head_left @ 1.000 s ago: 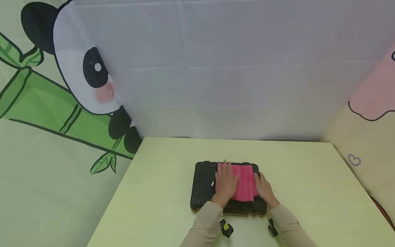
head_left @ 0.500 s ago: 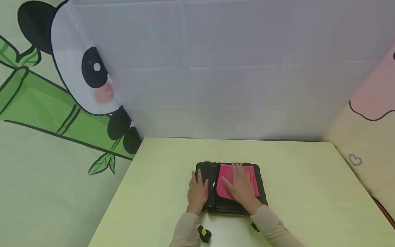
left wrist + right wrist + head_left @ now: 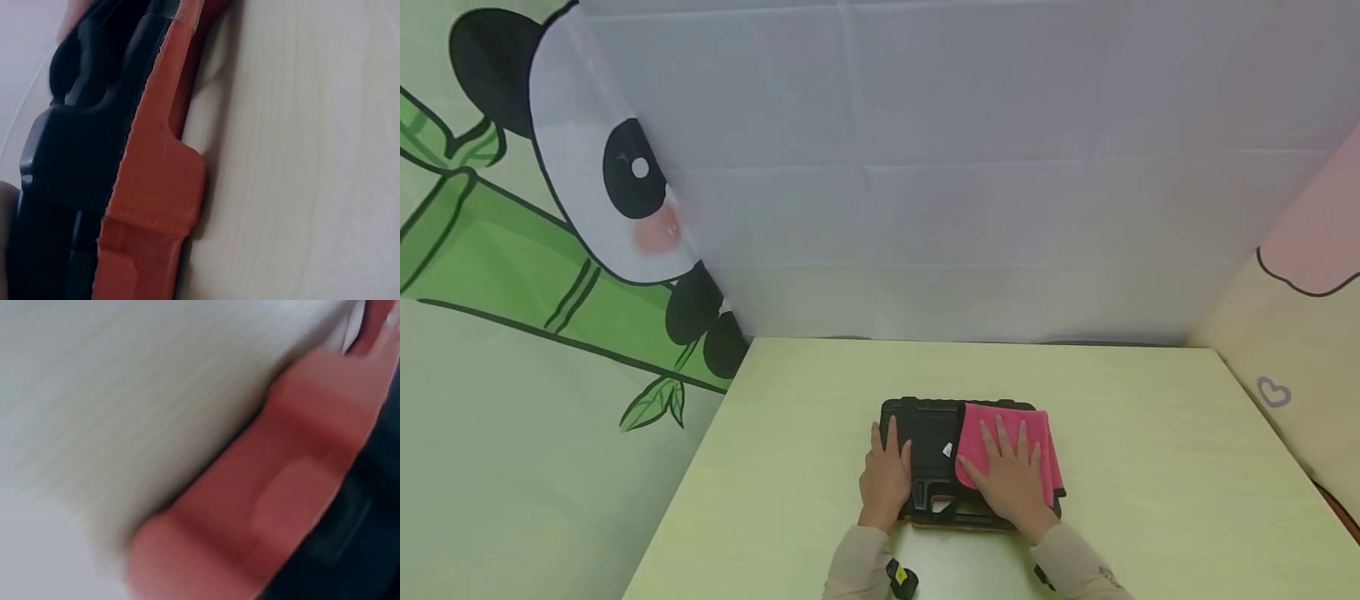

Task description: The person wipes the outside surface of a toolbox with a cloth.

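A black carrying case (image 3: 917, 429) with a handle on its near side lies flat on the table; its lower half is orange-red (image 3: 156, 169) in both wrist views. Over the right part of the lid is a folded pink cloth (image 3: 976, 415), its right edge reaching past the case's side. My right hand (image 3: 1013, 479) lies flat on this cloth, fingers spread. At the case's left edge rests my left hand (image 3: 883, 482), fingers extended forward and the thumb on the lid. Only a sliver of a finger shows in the left wrist view.
The pale wooden table (image 3: 775, 492) extends on all sides of the case. A white sheet (image 3: 962, 208) stands behind it, with a panda-and-bamboo backdrop (image 3: 572, 275) on the left. A black wrist device (image 3: 902, 577) sits by the left sleeve.
My left hand has moved from the cloth to the case's left edge. My right hand has gone from the right edge onto the cloth, which has slid rightward over the lid.
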The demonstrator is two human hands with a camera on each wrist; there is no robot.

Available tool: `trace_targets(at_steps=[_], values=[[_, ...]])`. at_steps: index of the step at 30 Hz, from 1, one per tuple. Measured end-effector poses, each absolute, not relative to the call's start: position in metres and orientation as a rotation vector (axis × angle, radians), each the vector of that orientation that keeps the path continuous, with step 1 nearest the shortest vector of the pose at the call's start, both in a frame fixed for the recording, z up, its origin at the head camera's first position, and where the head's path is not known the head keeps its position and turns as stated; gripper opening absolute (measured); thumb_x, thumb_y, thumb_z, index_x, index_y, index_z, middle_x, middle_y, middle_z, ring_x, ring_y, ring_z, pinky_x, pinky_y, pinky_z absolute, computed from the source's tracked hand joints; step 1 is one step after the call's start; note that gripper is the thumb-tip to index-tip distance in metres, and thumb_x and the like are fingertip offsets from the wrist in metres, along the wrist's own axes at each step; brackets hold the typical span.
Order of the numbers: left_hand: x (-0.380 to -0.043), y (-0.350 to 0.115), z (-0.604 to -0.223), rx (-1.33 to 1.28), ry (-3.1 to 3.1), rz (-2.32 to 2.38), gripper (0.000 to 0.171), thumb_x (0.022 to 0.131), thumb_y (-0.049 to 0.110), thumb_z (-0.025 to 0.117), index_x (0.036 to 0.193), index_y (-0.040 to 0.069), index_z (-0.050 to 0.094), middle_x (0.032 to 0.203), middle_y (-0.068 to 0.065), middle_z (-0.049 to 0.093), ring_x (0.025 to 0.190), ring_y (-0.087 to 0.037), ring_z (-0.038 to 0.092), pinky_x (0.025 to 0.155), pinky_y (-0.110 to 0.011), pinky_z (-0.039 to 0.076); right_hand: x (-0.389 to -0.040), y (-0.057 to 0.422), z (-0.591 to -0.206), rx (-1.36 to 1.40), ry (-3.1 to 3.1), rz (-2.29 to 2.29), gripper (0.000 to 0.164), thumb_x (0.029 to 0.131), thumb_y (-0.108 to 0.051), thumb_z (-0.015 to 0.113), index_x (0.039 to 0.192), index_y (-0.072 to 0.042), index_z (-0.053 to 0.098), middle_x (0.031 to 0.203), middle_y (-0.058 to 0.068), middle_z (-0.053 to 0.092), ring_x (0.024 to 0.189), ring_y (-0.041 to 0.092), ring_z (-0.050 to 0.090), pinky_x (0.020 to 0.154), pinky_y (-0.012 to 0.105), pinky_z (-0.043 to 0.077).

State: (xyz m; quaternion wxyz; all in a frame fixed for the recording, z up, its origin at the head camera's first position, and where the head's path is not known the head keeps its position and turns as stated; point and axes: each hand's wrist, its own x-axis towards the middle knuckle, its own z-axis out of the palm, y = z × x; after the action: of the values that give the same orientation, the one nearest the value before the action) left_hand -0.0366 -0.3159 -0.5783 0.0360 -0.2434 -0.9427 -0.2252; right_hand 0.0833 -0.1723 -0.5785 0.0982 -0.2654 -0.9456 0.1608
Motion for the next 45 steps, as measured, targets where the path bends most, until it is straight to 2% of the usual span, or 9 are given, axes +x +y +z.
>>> trace_targets(at_steps=[4,7,10,15,20,28,31,37,45], values=[[-0.036,-0.314,-0.580,-0.754,-2.900,-0.683,0.051,0.095,0.040,0.044,0.142,0.021,0.035,0.145,-0.015,0.034,0.085,-0.032,0.059,0.042,-0.034,0.038,0.098,-0.152,-0.576,-0.835,-2.819,0.515,0.071,0.088,-0.046,0.049,0.146,-0.014,0.025,0.153,0.018,0.014,0.132,0.058,0.004,0.098,0.075,0.009],[-0.036,-0.314,-0.581,-0.768,-2.907,-0.683,0.051,0.096,0.040,0.043,0.142,0.021,0.035,0.145,-0.015,0.034,0.082,-0.031,0.059,0.041,-0.032,0.036,0.112,-0.136,-0.577,-0.875,-2.767,0.597,0.064,0.091,-0.037,0.047,0.146,-0.013,0.025,0.151,0.020,0.013,0.120,0.059,0.030,0.089,0.069,0.034],[-0.036,-0.315,-0.581,-0.779,-2.912,-0.685,0.051,0.096,0.040,0.043,0.143,0.021,0.034,0.145,-0.016,0.034,0.083,-0.031,0.059,0.042,-0.032,0.036,0.124,-0.124,-0.579,-0.841,-2.634,0.691,0.055,0.091,-0.024,0.049,0.142,-0.008,0.034,0.144,0.027,0.022,0.104,0.055,0.045,0.077,0.061,0.044],[-0.040,-0.320,-0.579,-0.763,-2.902,-0.689,0.051,0.096,0.039,0.044,0.142,0.020,0.035,0.144,-0.016,0.035,0.083,-0.033,0.059,0.042,-0.034,0.038,0.129,-0.114,-0.581,-0.764,-2.458,0.782,0.045,0.086,-0.005,0.052,0.131,0.003,0.047,0.129,0.035,0.036,0.113,0.051,0.043,0.093,0.060,0.039],[-0.043,-0.321,-0.577,-0.764,-2.893,-0.710,0.051,0.095,0.038,0.045,0.142,0.020,0.035,0.144,-0.017,0.036,0.076,-0.031,0.058,0.041,-0.032,0.034,0.136,-0.101,-0.574,-0.796,-2.459,0.725,0.044,0.087,-0.003,0.052,0.130,0.005,0.047,0.129,0.036,0.035,0.117,0.050,0.038,0.096,0.060,0.036],[-0.043,-0.322,-0.578,-0.751,-2.906,-0.695,0.051,0.096,0.040,0.043,0.142,0.021,0.034,0.143,-0.015,0.036,0.074,-0.029,0.057,0.040,-0.031,0.034,0.164,-0.069,-0.567,-0.754,-2.682,0.382,0.044,0.086,-0.011,0.055,0.129,-0.001,0.048,0.130,0.032,0.036,0.108,0.050,0.040,0.072,0.059,0.047],[-0.044,-0.324,-0.577,-0.737,-2.898,-0.680,0.051,0.096,0.040,0.044,0.142,0.021,0.035,0.143,-0.015,0.037,0.073,-0.027,0.057,0.040,-0.031,0.033,0.168,-0.069,-0.581,-0.662,-2.835,0.339,0.048,0.090,-0.025,0.055,0.133,-0.005,0.045,0.136,0.028,0.034,0.116,0.051,0.036,0.084,0.064,0.039],[-0.046,-0.328,-0.575,-0.715,-2.915,-0.693,0.051,0.096,0.040,0.043,0.143,0.022,0.034,0.144,-0.015,0.035,0.073,-0.028,0.057,0.041,-0.031,0.034,0.168,-0.083,-0.605,-0.636,-2.998,0.670,0.061,0.094,-0.037,0.045,0.142,-0.003,0.028,0.148,0.030,0.008,0.133,0.055,-0.002,0.098,0.074,0.002],[-0.048,-0.327,-0.576,-0.688,-2.926,-0.701,0.052,0.095,0.040,0.044,0.143,0.022,0.033,0.145,-0.015,0.034,0.081,-0.032,0.059,0.043,-0.036,0.039,0.166,-0.074,-0.593,-0.553,-3.181,0.781,0.069,0.090,-0.043,0.050,0.144,-0.007,0.026,0.150,0.026,0.003,0.133,0.054,-0.005,0.098,0.074,0.001]])
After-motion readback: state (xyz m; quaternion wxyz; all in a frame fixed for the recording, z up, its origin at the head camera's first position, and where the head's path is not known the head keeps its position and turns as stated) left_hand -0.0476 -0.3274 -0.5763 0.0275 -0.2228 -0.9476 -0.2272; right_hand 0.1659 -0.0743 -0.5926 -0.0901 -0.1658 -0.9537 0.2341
